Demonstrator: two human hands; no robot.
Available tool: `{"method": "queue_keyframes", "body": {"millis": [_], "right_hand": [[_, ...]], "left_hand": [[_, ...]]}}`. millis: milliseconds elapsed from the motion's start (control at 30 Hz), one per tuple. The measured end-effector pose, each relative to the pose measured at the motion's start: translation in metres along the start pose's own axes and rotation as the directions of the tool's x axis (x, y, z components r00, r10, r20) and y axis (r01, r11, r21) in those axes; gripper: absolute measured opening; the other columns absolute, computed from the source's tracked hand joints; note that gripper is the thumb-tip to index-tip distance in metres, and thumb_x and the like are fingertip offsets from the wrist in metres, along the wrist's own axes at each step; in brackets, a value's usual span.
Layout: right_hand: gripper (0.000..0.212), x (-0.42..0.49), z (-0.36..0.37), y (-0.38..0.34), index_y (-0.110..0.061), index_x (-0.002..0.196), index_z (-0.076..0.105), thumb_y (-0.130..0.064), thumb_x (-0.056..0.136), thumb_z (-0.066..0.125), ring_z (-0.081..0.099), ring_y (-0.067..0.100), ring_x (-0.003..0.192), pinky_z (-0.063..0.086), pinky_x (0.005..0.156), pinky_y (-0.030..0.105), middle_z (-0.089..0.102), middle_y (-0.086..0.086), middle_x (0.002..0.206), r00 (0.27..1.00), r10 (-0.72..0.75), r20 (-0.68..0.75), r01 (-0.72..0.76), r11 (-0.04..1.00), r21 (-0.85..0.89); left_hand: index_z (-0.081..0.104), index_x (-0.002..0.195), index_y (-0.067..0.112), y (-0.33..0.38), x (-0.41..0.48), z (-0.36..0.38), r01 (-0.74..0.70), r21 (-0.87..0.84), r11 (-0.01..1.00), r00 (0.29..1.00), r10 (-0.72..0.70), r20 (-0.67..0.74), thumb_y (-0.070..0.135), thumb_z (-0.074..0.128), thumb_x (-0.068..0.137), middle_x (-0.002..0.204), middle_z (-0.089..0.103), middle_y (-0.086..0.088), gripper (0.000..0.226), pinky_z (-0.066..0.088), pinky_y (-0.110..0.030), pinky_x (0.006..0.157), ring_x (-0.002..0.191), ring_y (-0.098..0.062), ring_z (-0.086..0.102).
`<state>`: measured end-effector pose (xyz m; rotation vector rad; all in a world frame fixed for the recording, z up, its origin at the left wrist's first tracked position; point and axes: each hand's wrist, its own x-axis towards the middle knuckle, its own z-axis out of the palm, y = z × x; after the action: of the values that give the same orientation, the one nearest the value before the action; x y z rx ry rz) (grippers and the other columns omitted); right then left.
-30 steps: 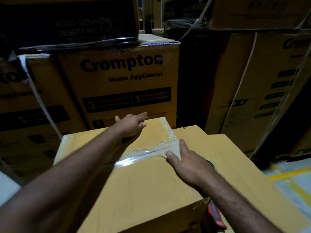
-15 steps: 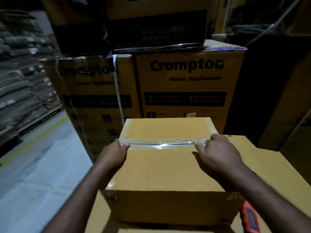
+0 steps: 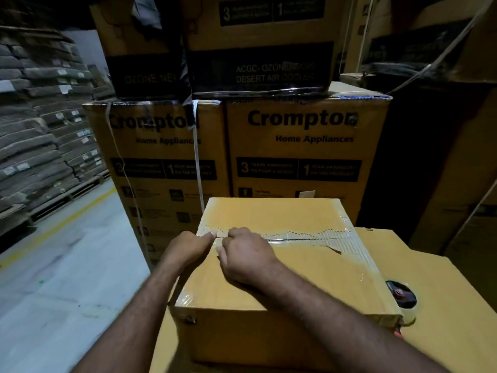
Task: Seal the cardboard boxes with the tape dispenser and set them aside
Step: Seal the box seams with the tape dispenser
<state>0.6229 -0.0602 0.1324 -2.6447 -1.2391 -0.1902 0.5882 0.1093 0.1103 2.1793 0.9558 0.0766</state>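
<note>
A small cardboard box [image 3: 282, 267] sits on a larger flat carton [image 3: 441, 305]. A strip of clear tape [image 3: 309, 236] runs across the seam on its top. My left hand [image 3: 188, 249] wraps over the box's left edge at the end of the tape, thumb on top. My right hand [image 3: 246, 255] is right beside it, touching it, with fingers curled onto the tape's left end. The red and black tape dispenser [image 3: 402, 296] lies on the larger carton to the right of the box, partly hidden behind it.
Tall printed appliance cartons [image 3: 306, 146] are stacked close behind the box, with more cartons [image 3: 457, 157] on the right. To the left lies a grey floor [image 3: 59, 265] with a yellow line, and pallets of stacked sacks [image 3: 40, 135] stand beyond it.
My right hand has slid left along the tape from the seam's right end and now meets my left hand at the left end. The view has also shifted.
</note>
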Motion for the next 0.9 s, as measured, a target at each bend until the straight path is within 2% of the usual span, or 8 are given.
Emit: {"method": "queue_keyframes", "body": {"millis": [167, 233, 300, 400, 567, 700, 833, 900], "right_hand": [[0.041, -0.039, -0.017, 0.101, -0.017, 0.098, 0.068, -0.038, 0.099, 0.032, 0.055, 0.021, 0.088, 0.048, 0.076, 0.033, 0.058, 0.002, 0.099, 0.972, 0.235, 0.001, -0.235, 0.970, -0.067], [0.041, -0.061, -0.028, 0.148, -0.018, 0.095, 0.068, -0.039, 0.097, 0.033, 0.057, 0.021, 0.087, 0.045, 0.071, 0.031, 0.060, 0.001, 0.097, 0.939, 0.339, -0.059, -0.344, 0.929, -0.136], [0.038, -0.080, -0.039, 0.181, -0.020, 0.093, 0.069, -0.039, 0.098, 0.036, 0.056, 0.016, 0.082, 0.051, 0.071, 0.032, 0.060, -0.002, 0.092, 0.894, 0.429, -0.127, -0.446, 0.874, -0.192], [0.033, -0.088, -0.046, 0.193, -0.020, 0.094, 0.069, -0.038, 0.097, 0.042, 0.053, 0.011, 0.074, 0.052, 0.066, 0.031, 0.055, -0.004, 0.083, 0.849, 0.493, -0.190, -0.525, 0.826, -0.205], [0.025, -0.057, -0.027, 0.125, -0.018, 0.111, 0.063, -0.027, 0.093, 0.048, 0.054, 0.021, 0.096, 0.047, 0.074, 0.033, 0.059, 0.002, 0.104, 0.903, 0.398, -0.160, -0.426, 0.877, -0.222], [0.030, -0.014, -0.012, 0.038, -0.017, 0.113, 0.064, -0.015, 0.086, 0.052, 0.055, 0.023, 0.097, 0.052, 0.080, 0.036, 0.060, 0.003, 0.108, 0.959, 0.282, -0.037, -0.284, 0.951, -0.124], [0.036, 0.015, 0.005, -0.025, -0.018, 0.122, 0.065, -0.022, 0.087, 0.065, 0.049, 0.026, 0.104, 0.046, 0.091, 0.046, 0.055, 0.007, 0.113, 0.995, 0.099, 0.033, -0.094, 0.988, -0.121], [0.035, 0.016, 0.010, -0.025, -0.023, 0.126, 0.064, -0.026, 0.092, 0.061, 0.045, 0.027, 0.110, 0.041, 0.096, 0.049, 0.052, 0.007, 0.118, 0.997, 0.062, 0.050, -0.057, 0.993, -0.102]], "left_hand": [[0.070, 0.093, 0.014, 0.003, 0.004, 0.005, 0.038, 0.087, 0.995, 0.997, -0.031, -0.075, 0.065, 0.057, 0.092, 0.084, 0.073, -0.002, 0.053, 0.060, -0.036, 0.076, 0.073, -0.022, 0.072], [0.070, 0.093, 0.012, 0.006, 0.006, 0.005, 0.036, 0.144, 0.989, 0.995, -0.023, -0.092, 0.065, 0.054, 0.093, 0.082, 0.072, -0.002, 0.055, 0.058, -0.032, 0.069, 0.070, -0.021, 0.070], [0.070, 0.093, 0.012, 0.008, 0.006, 0.007, 0.017, 0.204, 0.979, 0.993, 0.008, -0.117, 0.064, 0.050, 0.095, 0.081, 0.071, -0.001, 0.056, 0.055, -0.030, 0.063, 0.069, -0.020, 0.069], [0.070, 0.091, 0.015, 0.004, 0.005, 0.009, -0.010, 0.215, 0.977, 0.991, 0.039, -0.132, 0.061, 0.045, 0.099, 0.079, 0.071, 0.001, 0.054, 0.060, -0.032, 0.068, 0.067, -0.018, 0.071], [0.066, 0.088, 0.016, 0.004, -0.001, 0.009, -0.062, 0.231, 0.971, 0.985, 0.096, -0.143, 0.054, 0.041, 0.103, 0.079, 0.069, 0.003, 0.048, 0.053, -0.027, 0.060, 0.068, -0.016, 0.068], [0.065, 0.085, 0.016, 0.000, 0.001, 0.012, -0.068, 0.195, 0.978, 0.984, 0.099, -0.151, 0.051, 0.041, 0.104, 0.077, 0.070, 0.002, 0.047, 0.053, -0.027, 0.059, 0.066, -0.015, 0.069], [0.065, 0.093, 0.012, -0.003, 0.008, 0.006, 0.007, 0.147, 0.989, 0.997, 0.004, -0.078, 0.053, 0.041, 0.102, 0.083, 0.072, -0.005, 0.049, 0.060, -0.035, 0.074, 0.072, -0.022, 0.072], [0.065, 0.096, 0.011, -0.005, 0.011, 0.001, 0.014, 0.089, 0.996, 1.000, -0.013, -0.012, 0.053, 0.041, 0.102, 0.088, 0.073, -0.008, 0.049, 0.060, -0.041, 0.081, 0.077, -0.026, 0.073]]}}
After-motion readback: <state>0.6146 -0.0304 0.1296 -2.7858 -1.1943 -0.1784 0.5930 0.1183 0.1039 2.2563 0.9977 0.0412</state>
